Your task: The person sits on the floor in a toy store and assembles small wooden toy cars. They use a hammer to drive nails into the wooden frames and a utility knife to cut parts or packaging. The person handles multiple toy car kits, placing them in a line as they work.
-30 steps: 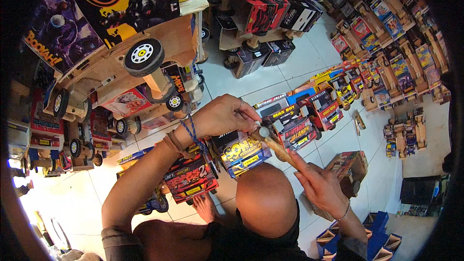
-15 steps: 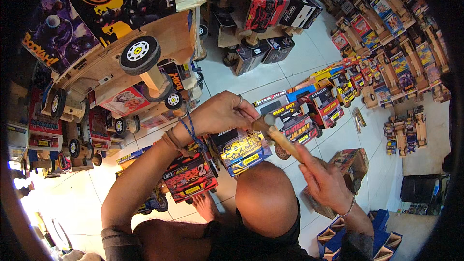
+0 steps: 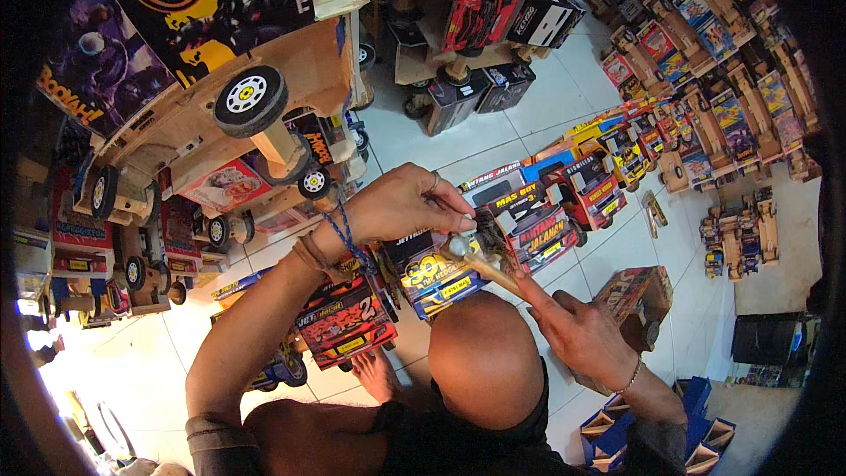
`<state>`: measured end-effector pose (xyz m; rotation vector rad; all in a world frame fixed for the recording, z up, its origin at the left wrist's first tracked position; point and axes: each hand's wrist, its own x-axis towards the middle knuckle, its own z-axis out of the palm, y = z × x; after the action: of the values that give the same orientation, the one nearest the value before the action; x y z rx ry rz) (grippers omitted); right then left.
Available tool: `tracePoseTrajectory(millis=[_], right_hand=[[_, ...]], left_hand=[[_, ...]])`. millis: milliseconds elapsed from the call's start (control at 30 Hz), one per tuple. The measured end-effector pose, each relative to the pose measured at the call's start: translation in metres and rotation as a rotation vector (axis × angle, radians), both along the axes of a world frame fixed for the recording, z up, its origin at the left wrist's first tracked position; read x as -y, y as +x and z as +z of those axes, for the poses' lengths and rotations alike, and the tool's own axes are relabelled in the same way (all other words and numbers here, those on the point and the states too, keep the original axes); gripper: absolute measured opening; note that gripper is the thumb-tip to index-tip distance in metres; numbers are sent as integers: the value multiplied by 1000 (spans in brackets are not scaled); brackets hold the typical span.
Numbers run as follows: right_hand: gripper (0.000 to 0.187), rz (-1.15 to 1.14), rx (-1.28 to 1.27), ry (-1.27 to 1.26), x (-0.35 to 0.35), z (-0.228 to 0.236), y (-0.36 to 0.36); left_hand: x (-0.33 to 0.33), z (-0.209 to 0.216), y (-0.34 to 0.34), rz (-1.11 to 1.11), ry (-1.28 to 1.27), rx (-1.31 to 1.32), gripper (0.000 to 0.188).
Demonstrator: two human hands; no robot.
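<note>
My right hand [image 3: 583, 337] is closed around the wooden handle of a hammer [image 3: 495, 273], its index finger stretched along the handle. The pale, worn hammer head lies just below the fingertips of my left hand [image 3: 398, 204]. Thumb and fingers of that hand are pinched together over the toy trucks; whatever they hold is too small to make out. Beneath the hammer stands a toy truck with a yellow and blue printed front [image 3: 430, 286]. A black toy truck with red print [image 3: 539, 234] stands just to its right, and a red and black one [image 3: 348, 322] to its left.
A row of toy trucks [image 3: 630, 154] runs off to the far right. Large wooden toy trucks with black wheels [image 3: 251, 99] rise close on the left. A boxy toy truck [image 3: 636, 300] lies right of my knee, near blue and wooden pieces [image 3: 608, 427]. More are stacked [image 3: 736, 106] far right.
The hammer has swung down and to the left, its head now below my left fingertips. My right hand has shifted slightly left, index finger extended. My left hand has barely moved.
</note>
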<state>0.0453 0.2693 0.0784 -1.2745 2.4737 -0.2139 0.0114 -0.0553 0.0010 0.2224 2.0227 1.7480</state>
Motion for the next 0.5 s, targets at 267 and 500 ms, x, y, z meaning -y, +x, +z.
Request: tracePoseTrajectory(millis=[267,500], right_hand=[[70,-73,-23,-73,-1,-2,0],[64,-24,85,-85,0,-12,-3]], left_hand=[[2,4,0,-21,-17,-7,25],[1,-2,0,-5,-34,-23,27]])
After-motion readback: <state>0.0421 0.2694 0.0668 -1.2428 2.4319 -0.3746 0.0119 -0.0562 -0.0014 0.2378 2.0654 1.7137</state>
